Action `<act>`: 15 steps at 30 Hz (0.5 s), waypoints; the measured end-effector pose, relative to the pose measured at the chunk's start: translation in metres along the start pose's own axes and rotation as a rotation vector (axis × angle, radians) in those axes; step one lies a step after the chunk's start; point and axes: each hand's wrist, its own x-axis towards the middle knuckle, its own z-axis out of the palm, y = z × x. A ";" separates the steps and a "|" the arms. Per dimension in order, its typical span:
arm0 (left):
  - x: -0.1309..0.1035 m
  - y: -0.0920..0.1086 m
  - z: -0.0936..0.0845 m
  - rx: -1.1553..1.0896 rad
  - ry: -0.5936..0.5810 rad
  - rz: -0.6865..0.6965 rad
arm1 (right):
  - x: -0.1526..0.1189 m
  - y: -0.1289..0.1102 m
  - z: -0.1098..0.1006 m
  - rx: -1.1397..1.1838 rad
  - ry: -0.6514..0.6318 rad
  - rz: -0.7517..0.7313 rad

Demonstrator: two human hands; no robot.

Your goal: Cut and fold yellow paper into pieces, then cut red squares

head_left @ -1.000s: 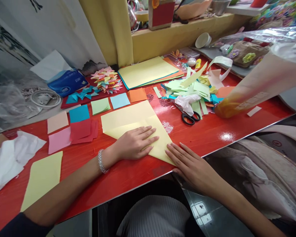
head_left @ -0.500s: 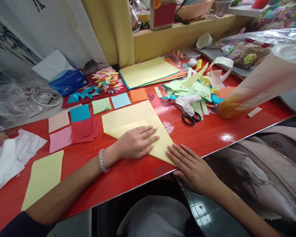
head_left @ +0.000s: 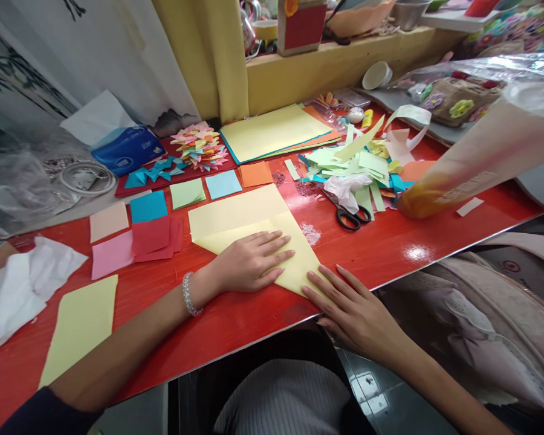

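Observation:
A pale yellow sheet of paper (head_left: 240, 208) lies on the red table, with its near part folded over at a slant. My left hand (head_left: 256, 261) rests flat on the folded part, fingers stretched to the right. My right hand (head_left: 349, 305) lies over the sheet's near right corner, by the table's front edge, with its fingers extended; that corner is hidden under them. Behind the sheet sit small paper squares: green (head_left: 188, 193), light blue (head_left: 223, 184) and orange (head_left: 255, 174). To the left are red squares (head_left: 154, 237) and a pink square (head_left: 112, 255).
Black-handled scissors (head_left: 353, 217) lie beside a heap of paper scraps (head_left: 351, 160). A tall cup (head_left: 471, 163) leans in at the right. Large coloured sheets (head_left: 276, 133) are stacked at the back, near a blue tissue pack (head_left: 129, 151). A yellow strip (head_left: 79, 326) lies front left.
My right hand's fingers have shifted slightly left over the paper's near right corner, covering more of it. My left hand stays in place on the fold.

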 end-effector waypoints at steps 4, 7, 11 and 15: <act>0.000 -0.001 0.000 -0.014 0.007 0.011 | 0.000 -0.001 0.000 0.007 0.009 0.010; 0.000 -0.001 0.000 -0.024 0.016 0.021 | -0.001 -0.001 0.000 0.011 0.008 0.012; 0.000 -0.001 0.000 -0.027 0.019 0.026 | -0.001 -0.001 0.001 0.010 0.010 0.013; 0.001 -0.001 0.000 -0.036 0.029 0.026 | 0.000 -0.003 0.001 0.007 0.024 0.018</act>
